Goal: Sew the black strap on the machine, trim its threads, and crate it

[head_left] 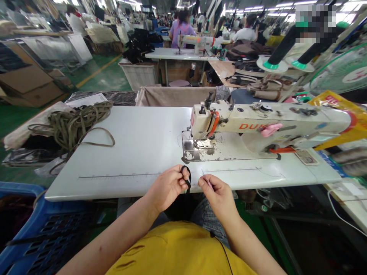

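My left hand (166, 188) is closed on a narrow black strap (188, 181), which curves in a small loop past the fingertips and hangs toward my lap. Between thumb and fingers, my right hand (220, 195) pinches a thin pinkish tool (208, 181) with a fine pointed tip; its exact kind is too small to make out. The two hands are apart, above the front edge of the white table (137, 145). Just beyond them stands a sewing machine (223, 126), its needle area behind the strap.
A tangled heap of olive-brown strap (71, 122) lies on the table's left end. A blue crate (25, 229) stands at lower left. A fabric-lined bin (177, 95) adjoins the far edge. Thread cones (282, 46) and a fan (341, 72) are at right. Several people work farther off.
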Demonstrator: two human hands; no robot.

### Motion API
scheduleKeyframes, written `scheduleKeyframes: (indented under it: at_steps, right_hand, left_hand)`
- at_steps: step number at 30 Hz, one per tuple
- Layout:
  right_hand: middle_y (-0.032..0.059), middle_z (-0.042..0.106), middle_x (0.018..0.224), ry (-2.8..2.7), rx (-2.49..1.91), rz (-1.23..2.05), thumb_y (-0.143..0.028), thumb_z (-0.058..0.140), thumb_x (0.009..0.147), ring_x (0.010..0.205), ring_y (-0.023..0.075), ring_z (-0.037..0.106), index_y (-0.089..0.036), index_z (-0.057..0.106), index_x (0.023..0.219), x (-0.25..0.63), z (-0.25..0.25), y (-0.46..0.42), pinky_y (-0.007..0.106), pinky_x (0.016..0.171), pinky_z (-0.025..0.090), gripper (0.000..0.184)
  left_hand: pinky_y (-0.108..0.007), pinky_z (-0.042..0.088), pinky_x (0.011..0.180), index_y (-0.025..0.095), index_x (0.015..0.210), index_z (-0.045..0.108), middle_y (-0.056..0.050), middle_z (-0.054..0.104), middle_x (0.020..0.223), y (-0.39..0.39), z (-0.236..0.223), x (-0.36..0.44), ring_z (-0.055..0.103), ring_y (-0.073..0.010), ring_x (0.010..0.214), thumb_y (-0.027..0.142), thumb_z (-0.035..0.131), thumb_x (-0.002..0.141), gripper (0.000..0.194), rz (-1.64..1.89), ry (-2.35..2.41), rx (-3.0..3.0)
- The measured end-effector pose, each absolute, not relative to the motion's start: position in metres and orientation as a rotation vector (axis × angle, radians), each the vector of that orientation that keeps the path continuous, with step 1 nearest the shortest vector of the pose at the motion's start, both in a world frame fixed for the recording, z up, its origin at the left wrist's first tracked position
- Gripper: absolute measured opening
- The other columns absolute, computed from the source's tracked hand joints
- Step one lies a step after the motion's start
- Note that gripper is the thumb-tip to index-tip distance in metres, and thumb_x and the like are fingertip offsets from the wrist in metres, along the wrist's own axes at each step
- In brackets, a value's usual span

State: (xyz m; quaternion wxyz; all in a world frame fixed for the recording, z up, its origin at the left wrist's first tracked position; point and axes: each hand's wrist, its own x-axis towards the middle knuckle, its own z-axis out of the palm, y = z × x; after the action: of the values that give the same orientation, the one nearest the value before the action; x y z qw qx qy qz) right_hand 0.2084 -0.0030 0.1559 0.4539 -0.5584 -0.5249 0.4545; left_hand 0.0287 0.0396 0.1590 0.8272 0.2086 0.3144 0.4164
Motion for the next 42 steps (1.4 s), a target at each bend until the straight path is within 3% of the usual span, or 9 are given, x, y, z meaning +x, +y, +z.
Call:
scheduleKeyframes:
  at_steps: [8,11,16,20,24,29,33,38,42]
  right_hand:
    - [0.0022,0.067,0.080,-1.679,-1.386,0.818,-0.023,0.059,0.090,0.071,0.0168,0.057,-0.020,0.072,0.095,0.203,0.155,-0.009,0.026,0.066,0.042,0.014]
    - [0.0002,0.060,0.072,-1.726,-1.384,0.747,-0.021,0.053,0.090,0.066,0.0152,0.053,-0.020,0.065,0.081,0.205,0.156,-0.008,0.026,0.063,0.038,0.015]
    - [-0.0043,0.042,0.061,-1.485,-1.455,0.888,-0.042,0.057,0.098,0.057,0.0120,0.039,-0.020,0.056,0.072,0.213,0.159,-0.006,0.025,0.055,0.033,0.035]
    - [-0.0020,0.061,0.073,-1.426,-1.454,1.076,-0.041,0.074,0.088,0.061,0.0130,0.050,-0.019,0.071,0.106,0.214,0.154,-0.009,0.024,0.059,0.042,0.029]
    - [0.0052,0.074,0.097,-1.380,-1.377,1.162,-0.041,0.077,0.084,0.082,0.0195,0.064,-0.020,0.077,0.108,0.212,0.146,-0.012,0.030,0.076,0.052,0.031]
    - [-0.0011,0.059,0.068,-1.274,-1.212,1.411,-0.047,0.083,0.084,0.063,0.0128,0.049,-0.018,0.077,0.082,0.221,0.152,-0.014,0.026,0.062,0.043,0.030]
    - [-0.0027,0.053,0.063,-0.956,-1.016,1.543,-0.050,0.091,0.078,0.057,0.0095,0.042,-0.019,0.077,0.085,0.232,0.170,-0.015,0.023,0.055,0.037,0.035]
    - [-0.0097,0.024,0.057,-0.740,-0.968,1.432,-0.045,0.092,0.075,0.049,0.0058,0.015,-0.019,0.074,0.082,0.246,0.190,-0.014,0.021,0.045,0.014,0.033]
    - [-0.0101,0.018,0.059,-0.695,-0.997,1.346,-0.043,0.091,0.075,0.050,0.0066,0.010,-0.019,0.072,0.080,0.253,0.195,-0.017,0.021,0.044,0.012,0.031]
  left_hand:
    - [-0.024,0.049,0.072,0.013,0.083,0.067,-0.003,0.055,0.083,0.036,0.158,0.034,0.047,-0.0118,0.070,0.008,0.058,0.082,0.010,0.894,0.644,0.487]
    - [-0.025,0.049,0.074,0.014,0.083,0.069,-0.003,0.056,0.084,0.034,0.160,0.035,0.050,-0.0126,0.073,0.011,0.063,0.083,0.007,0.880,0.616,0.496]
    - [-0.025,0.050,0.078,0.014,0.090,0.077,-0.004,0.065,0.094,0.033,0.158,0.031,0.056,-0.0103,0.076,0.020,0.078,0.085,0.008,0.903,0.662,0.534]
    - [-0.029,0.050,0.090,0.016,0.095,0.083,-0.006,0.074,0.099,0.033,0.153,0.032,0.063,-0.0143,0.087,0.032,0.090,0.078,0.024,0.898,0.776,0.653]
    - [-0.037,0.046,0.104,0.016,0.101,0.085,-0.011,0.078,0.109,0.030,0.156,0.036,0.066,-0.0245,0.110,0.038,0.090,0.078,0.032,0.852,0.774,0.744]
    - [-0.041,0.049,0.102,0.019,0.113,0.082,-0.013,0.077,0.119,0.026,0.164,0.038,0.069,-0.0277,0.112,0.037,0.085,0.084,0.034,0.787,0.668,0.674]
    - [-0.038,0.049,0.102,0.022,0.124,0.077,-0.013,0.074,0.126,0.023,0.164,0.033,0.067,-0.0249,0.115,0.038,0.074,0.095,0.033,0.651,0.556,0.749]
    - [-0.032,0.052,0.079,0.021,0.123,0.078,-0.010,0.072,0.097,0.029,0.183,0.003,0.065,-0.0191,0.083,0.038,0.071,0.096,0.033,0.394,0.545,1.088]
    - [-0.033,0.051,0.086,0.020,0.119,0.082,-0.013,0.071,0.100,0.033,0.197,-0.020,0.065,-0.0248,0.091,0.035,0.072,0.094,0.031,0.273,0.507,1.330]
